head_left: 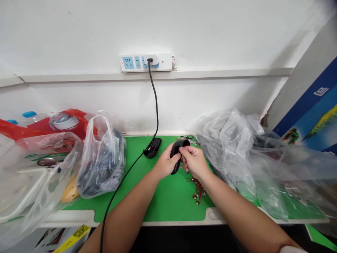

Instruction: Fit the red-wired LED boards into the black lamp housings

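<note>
My left hand (pixel 166 161) is closed around a black curved plastic shell (pixel 174 151), held up over the green tabletop. My right hand (pixel 194 159) meets it from the other side, its thumb and fingers pinched at the shell's inner edge; whatever small piece they may hold is hidden. Just beneath that hand lies a pile of small round metal parts with red wires (pixel 197 192). A second black shell (pixel 153 147), with small parts inside, rests on the table to the left, by the black cable.
Clear plastic bags stand on both sides: a knotted bag of dark items (pixel 101 165) at left, a large crumpled bag (pixel 237 151) at right. A black cable (pixel 155 102) runs from the wall power strip (pixel 165 63) across the table and past my left arm. Small scraps (pixel 188 139) lie near the wall.
</note>
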Tool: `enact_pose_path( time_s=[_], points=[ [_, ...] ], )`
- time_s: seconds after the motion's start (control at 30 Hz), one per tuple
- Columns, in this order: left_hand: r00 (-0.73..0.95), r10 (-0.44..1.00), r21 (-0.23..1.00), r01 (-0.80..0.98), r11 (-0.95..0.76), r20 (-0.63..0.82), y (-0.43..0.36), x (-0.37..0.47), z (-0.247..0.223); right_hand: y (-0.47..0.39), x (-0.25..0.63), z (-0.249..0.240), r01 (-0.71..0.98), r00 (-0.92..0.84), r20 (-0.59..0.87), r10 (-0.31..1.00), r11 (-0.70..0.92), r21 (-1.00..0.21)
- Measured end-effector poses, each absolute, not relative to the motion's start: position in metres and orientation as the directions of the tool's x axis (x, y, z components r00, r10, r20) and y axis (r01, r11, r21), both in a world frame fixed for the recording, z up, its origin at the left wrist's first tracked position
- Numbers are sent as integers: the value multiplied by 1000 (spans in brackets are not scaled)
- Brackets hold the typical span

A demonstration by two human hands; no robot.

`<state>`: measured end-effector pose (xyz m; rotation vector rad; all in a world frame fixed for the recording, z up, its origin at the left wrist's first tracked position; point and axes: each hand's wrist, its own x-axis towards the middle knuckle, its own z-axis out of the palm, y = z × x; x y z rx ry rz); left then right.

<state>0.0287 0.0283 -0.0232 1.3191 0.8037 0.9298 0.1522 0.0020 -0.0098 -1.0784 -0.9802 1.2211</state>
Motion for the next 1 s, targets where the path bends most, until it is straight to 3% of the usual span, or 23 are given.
enact_pose_path(
  time_s=[0.23, 0.37, 0.47, 0.53, 0.7, 0.9, 1.0],
  points=[
    [440, 896, 945, -266, 192, -58, 21, 36, -18, -3, 155, -5, -64, 190, 5, 982, 18, -998],
    [414, 897, 864, -384, 324, -152, 20, 31, -11, -8, 168, 10, 15, 328, 168, 930, 172, -985],
    [425, 897, 823, -463, 328, -118, 22, 26, -5, -5, 180, 15, 153, 438, 312, 843, 272, -950],
    [406, 911, 810, -510, 291, -72, 23, 23, -1, -1, 185, 15, 241, 418, 373, 829, 295, -925],
    [287, 958, 773, -605, 191, -12, 26, 18, 4, 3, 183, 10, 160, 119, 224, 967, 204, -966],
    [178, 984, 751, -650, 118, 0, 29, 13, 5, 7, 183, 0, 269, 273, 264, 925, 190, -944],
    [101, 994, 783, -615, 95, -42, 30, 12, 5, 6, 182, -1, 86, 139, 128, 982, 117, -989]
  ],
)
